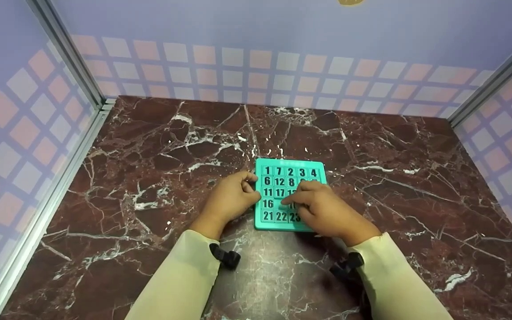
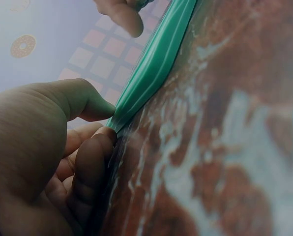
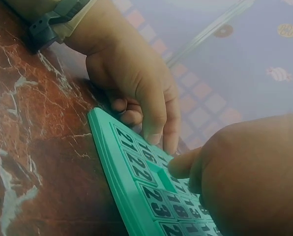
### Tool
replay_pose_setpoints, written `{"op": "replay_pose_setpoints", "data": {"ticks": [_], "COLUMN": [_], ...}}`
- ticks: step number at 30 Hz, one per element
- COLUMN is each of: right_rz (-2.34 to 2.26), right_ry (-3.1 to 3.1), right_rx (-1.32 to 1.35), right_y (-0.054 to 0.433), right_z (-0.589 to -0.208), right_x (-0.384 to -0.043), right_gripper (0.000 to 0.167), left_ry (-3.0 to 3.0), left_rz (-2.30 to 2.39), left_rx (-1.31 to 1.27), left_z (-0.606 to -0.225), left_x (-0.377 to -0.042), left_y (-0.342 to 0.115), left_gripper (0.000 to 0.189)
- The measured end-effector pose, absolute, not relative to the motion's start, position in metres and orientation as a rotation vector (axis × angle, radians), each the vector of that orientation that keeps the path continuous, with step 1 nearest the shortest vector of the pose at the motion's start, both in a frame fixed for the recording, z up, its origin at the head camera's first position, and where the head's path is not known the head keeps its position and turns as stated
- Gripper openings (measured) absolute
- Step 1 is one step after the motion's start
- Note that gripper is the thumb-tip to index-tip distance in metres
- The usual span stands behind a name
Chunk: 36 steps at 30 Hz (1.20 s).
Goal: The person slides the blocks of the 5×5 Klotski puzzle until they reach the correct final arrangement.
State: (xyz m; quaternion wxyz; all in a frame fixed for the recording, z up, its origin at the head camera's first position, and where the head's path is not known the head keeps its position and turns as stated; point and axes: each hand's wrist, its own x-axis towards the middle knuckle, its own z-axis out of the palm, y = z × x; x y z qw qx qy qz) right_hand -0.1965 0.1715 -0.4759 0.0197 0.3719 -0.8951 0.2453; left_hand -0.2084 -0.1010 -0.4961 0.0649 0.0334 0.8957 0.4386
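Observation:
A turquoise number slide puzzle (image 1: pixel 278 192) lies flat on the table, its square tiles marked with black numbers. One gap (image 1: pixel 279 204) shows in the fourth row, right of tile 16. My left hand (image 1: pixel 227 200) pinches the puzzle's left edge; in the left wrist view the thumb sits on top of the rim with fingers beneath or beside it. Over the right part of the board is my right hand (image 1: pixel 327 211), its index finger extended to the gap, near tile 17. Whether that fingertip touches a tile cannot be told. The hand hides several tiles on the right.
The table (image 1: pixel 149 249) has a dark red marbled top with white veins. Lilac walls with pink and white squares (image 1: pixel 260 82) stand at the back and both sides, with metal strips (image 1: pixel 67 53) at the corners. Black wrist straps (image 1: pixel 227 257) sit on both sleeves.

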Motion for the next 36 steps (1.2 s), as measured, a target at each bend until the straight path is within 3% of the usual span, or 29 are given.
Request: {"op": "replay_pose_setpoints", "data": {"ticks": [9, 36], "right_rz": [0.743, 0.599], "right_ry": [-2.768, -2.833], "right_rx": [0.987, 0.906], "right_y": [0.169, 0.167], "right_z": [-0.486, -0.493], "right_x": [-0.200, -0.197], "right_gripper": [0.044, 0.041], "left_ry": [2.712, 2.722], "left_rz": [1.316, 1.326], "left_rx": [0.101, 0.112], "left_z": [-0.497, -0.497], "left_x": [-0.209, -0.209], "left_y": [-0.102, -0.101], "left_gripper": [0.046, 0.045]}}
